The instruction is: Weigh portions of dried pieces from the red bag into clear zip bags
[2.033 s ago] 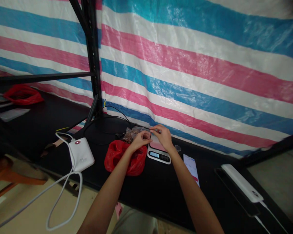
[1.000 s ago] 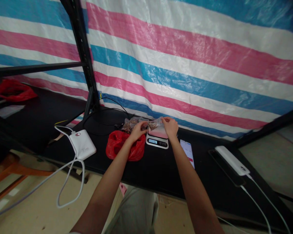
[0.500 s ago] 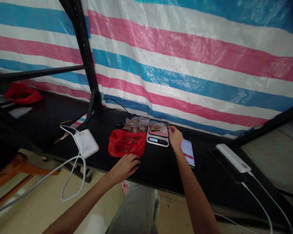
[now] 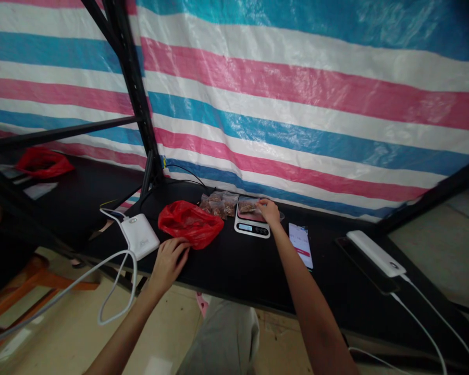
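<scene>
Right hand (image 4: 270,212) is pinching a small clear bag (image 4: 249,207) on the scale (image 4: 252,223) toward the table's back edge, left hand (image 4: 169,260) spread flat by the red bag (image 4: 189,223); pressing down is probably skewing the reading.

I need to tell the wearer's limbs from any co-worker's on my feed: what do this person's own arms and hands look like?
Both forearms are bare as far as the frame shows: no sleeves, no gloves. I see no watch, bracelet or ring on the left hand or the right hand, though they are small in view. No cables or markings on either arm. Light grey trousers show below the table edge.
</scene>
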A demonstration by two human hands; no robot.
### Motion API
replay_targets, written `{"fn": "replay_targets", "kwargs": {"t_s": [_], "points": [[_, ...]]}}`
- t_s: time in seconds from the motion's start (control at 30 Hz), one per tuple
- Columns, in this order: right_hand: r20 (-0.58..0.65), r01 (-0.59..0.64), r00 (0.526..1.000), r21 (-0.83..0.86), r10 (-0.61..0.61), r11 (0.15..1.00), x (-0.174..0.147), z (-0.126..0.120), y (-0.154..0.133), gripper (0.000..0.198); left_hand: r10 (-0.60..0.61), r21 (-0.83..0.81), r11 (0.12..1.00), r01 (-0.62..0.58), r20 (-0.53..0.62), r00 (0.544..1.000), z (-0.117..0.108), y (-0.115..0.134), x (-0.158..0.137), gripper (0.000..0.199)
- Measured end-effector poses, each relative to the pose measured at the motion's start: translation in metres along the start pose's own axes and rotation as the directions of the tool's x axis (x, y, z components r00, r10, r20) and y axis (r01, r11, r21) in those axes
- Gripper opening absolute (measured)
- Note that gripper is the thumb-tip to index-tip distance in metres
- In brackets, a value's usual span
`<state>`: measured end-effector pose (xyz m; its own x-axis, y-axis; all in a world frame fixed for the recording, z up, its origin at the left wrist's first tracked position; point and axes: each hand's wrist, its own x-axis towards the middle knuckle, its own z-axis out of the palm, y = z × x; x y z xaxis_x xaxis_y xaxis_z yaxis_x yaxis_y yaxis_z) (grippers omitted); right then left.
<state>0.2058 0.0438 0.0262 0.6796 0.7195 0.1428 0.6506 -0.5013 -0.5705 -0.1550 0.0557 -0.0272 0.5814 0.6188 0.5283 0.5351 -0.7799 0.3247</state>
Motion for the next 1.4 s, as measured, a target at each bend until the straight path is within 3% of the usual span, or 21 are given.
{"fn": "replay_targets", "kwargs": {"t_s": [0.1, 0.17, 0.27, 0.37, 0.43, 0.53, 0.73, 0.87, 0.93, 1.03, 1.23, 1.4], "points": [[-0.04, 0.16, 0.987, 0.181, -0.156, 0.97, -0.01, 0.0, -0.007, 0.021, 0.016, -0.059, 0.998, -0.021, -0.087, 0.996, 0.007, 0.03, -0.008, 0.021], [-0.093, 0.313, 0.95, 0.329, -0.299, 0.891, -0.025, -0.003, -0.013, 0.022, 0.041, -0.156, 0.986, -0.054, -0.089, 0.995, 0.015, 0.056, 0.002, 0.025], [-0.103, 0.445, 0.89, 0.41, -0.444, 0.796, -0.053, -0.011, -0.022, 0.02, -0.032, -0.311, 0.95, -0.006, -0.116, 0.993, 0.036, 0.092, 0.036, 0.051], [-0.067, 0.54, 0.821, 0.411, -0.567, 0.734, -0.079, -0.017, -0.027, 0.014, -0.118, -0.393, 0.919, 0.045, -0.165, 0.979, 0.068, 0.108, 0.079, 0.083], [-0.068, 0.581, 0.787, 0.415, -0.614, 0.7, -0.089, -0.019, -0.026, 0.012, -0.168, -0.481, 0.872, 0.087, -0.126, 0.978, 0.089, 0.108, 0.103, 0.08], [-0.126, 0.591, 0.791, 0.414, -0.599, 0.693, -0.093, -0.019, -0.02, 0.013, -0.155, -0.596, 0.794, 0.117, -0.013, 0.988, 0.11, 0.102, 0.126, 0.062], [-0.332, 0.532, 0.836, 0.3, -0.436, 0.792, -0.089, -0.014, 0.011, 0.028, -0.156, -0.702, 0.708, 0.078, -0.047, 0.987, 0.11, 0.1, 0.149, 0.037], [-0.35, 0.44, 0.844, 0.02, -0.406, 0.898, -0.098, -0.014, 0.045, 0.025, -0.284, -0.753, 0.639, 0.158, -0.041, 0.958, 0.112, 0.095, 0.16, 0.041], [-0.326, 0.378, 0.859, -0.114, -0.394, 0.919, -0.103, -0.014, 0.057, 0.026, -0.353, -0.788, 0.582, 0.2, -0.024, 0.935, 0.117, 0.09, 0.161, 0.045], [-0.316, 0.331, 0.863, -0.233, -0.393, 0.914, -0.107, -0.012, 0.061, 0.028, -0.364, -0.832, 0.524, 0.179, -0.028, 0.931, 0.121, 0.084, 0.159, 0.046], [-0.235, 0.407, 0.835, -0.344, -0.498, 0.846, -0.105, -0.004, 0.054, 0.024, -0.339, -0.787, 0.583, 0.203, -0.008, 0.941, 0.115, 0.084, 0.157, 0.038], [-0.239, 0.392, 0.838, -0.363, -0.491, 0.846, -0.105, -0.003, 0.058, 0.022, -0.312, -0.768, 0.618, 0.167, -0.045, 0.949, 0.111, 0.087, 0.157, 0.031]]}}
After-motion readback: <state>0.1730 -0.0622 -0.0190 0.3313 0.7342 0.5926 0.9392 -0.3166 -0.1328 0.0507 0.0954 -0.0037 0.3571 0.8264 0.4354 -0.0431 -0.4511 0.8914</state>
